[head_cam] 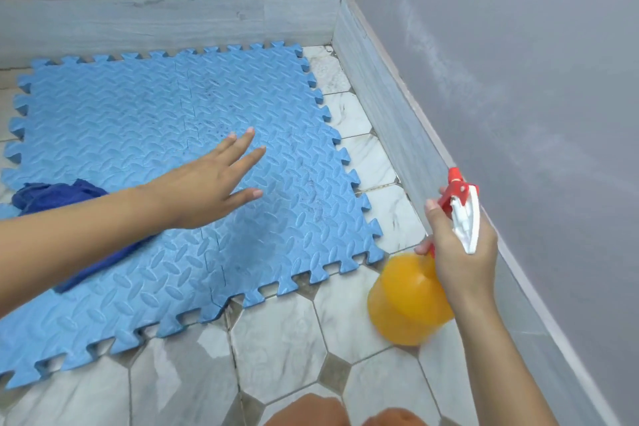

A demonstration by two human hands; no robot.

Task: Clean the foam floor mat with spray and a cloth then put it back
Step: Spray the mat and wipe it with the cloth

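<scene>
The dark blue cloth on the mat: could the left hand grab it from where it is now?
Probably yes. The left hand is open and empty above the foam mat, and the cloth lies beside that forearm with nothing on top. The hand would only need to draw back.

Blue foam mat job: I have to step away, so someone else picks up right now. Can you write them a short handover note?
Left hand: open, fingers spread, above the blue interlocking foam floor mat, holding nothing.
Right hand: grip closed on the orange spray bottle with the red and white trigger head, held beside the mat's right edge.
Dark blue cloth: bunched on the mat's left side, partly under the left forearm.
Done: dark speckles on the mat suggest some spraying.
Left: wipe with the cloth, then put the mat back.
</scene>
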